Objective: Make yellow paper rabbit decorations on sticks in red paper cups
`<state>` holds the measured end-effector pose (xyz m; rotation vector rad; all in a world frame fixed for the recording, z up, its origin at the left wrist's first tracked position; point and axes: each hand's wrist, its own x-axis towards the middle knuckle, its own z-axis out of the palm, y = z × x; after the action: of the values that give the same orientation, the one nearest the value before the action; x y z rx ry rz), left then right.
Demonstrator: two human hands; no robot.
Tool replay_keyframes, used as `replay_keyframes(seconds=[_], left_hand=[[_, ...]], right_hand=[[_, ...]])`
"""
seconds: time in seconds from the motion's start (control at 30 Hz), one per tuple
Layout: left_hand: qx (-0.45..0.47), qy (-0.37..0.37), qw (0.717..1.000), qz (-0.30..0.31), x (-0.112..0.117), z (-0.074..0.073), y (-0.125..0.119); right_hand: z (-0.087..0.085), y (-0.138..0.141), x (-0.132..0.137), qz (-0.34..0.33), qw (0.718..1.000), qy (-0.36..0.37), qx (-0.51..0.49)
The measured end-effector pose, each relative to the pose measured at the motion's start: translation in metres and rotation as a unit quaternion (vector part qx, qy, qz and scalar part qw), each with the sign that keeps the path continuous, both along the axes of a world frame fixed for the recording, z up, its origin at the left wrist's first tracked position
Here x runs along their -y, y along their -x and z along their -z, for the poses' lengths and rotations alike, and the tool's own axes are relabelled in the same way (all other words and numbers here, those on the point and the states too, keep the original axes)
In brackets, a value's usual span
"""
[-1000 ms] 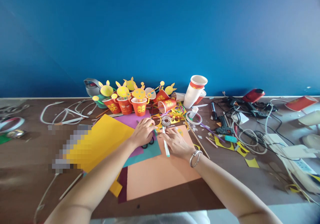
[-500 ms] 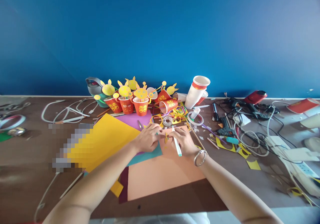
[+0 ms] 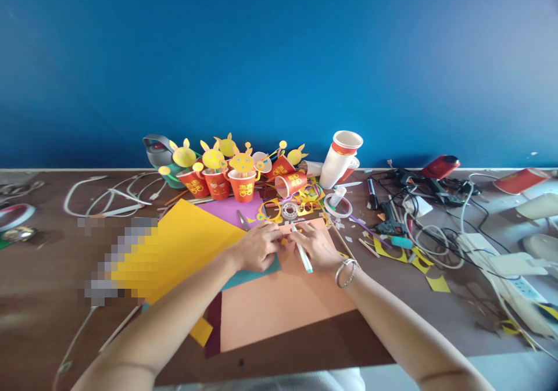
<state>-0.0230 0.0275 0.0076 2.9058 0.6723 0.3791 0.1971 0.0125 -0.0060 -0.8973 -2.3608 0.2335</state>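
My right hand (image 3: 321, 253) grips a slim white marker (image 3: 304, 257) with a teal end, which slants across the fingers. Close beside it, my left hand (image 3: 257, 247) has its fingers curled inward; whatever they pinch is too small or hidden to make out. Both hands are over the upper part of a peach-orange paper sheet (image 3: 283, 315). A teal sheet (image 3: 250, 277) lies partly under my left hand. To the left is a large yellow sheet (image 3: 183, 248), with a purple sheet (image 3: 218, 210) behind it. A clear tape roll (image 3: 289, 211) lies just beyond the fingertips.
Red paper cups (image 3: 242, 187) with yellow animal-face cutouts stand at the back, near stacked white cups (image 3: 337, 164). On the right lie a glue gun (image 3: 389, 222), tangled cables, a power strip (image 3: 518, 286) and yellow scraps (image 3: 438, 284). A white cable (image 3: 113, 196) is coiled at left.
The hands have drawn slightly closer together, and the left fingers have curled in more. The small yellow bit between them is less visible. The whole view has shifted slightly.
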Motion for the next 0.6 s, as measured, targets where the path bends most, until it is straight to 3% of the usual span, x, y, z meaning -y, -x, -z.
replay_keyframes(seconds=[0.27,0.6], left_hand=[[-0.006,-0.071,0.996,-0.057,-0.0044,0.0025,0.0028],[0.005,-0.069,0.995,-0.071,-0.0041,0.007,0.0002]], right_hand=[[-0.0023,-0.0022,0.0001,-0.026,0.995,-0.093,0.025],[0.0033,-0.0033,-0.0016,-0.051,0.998,0.013,-0.044]])
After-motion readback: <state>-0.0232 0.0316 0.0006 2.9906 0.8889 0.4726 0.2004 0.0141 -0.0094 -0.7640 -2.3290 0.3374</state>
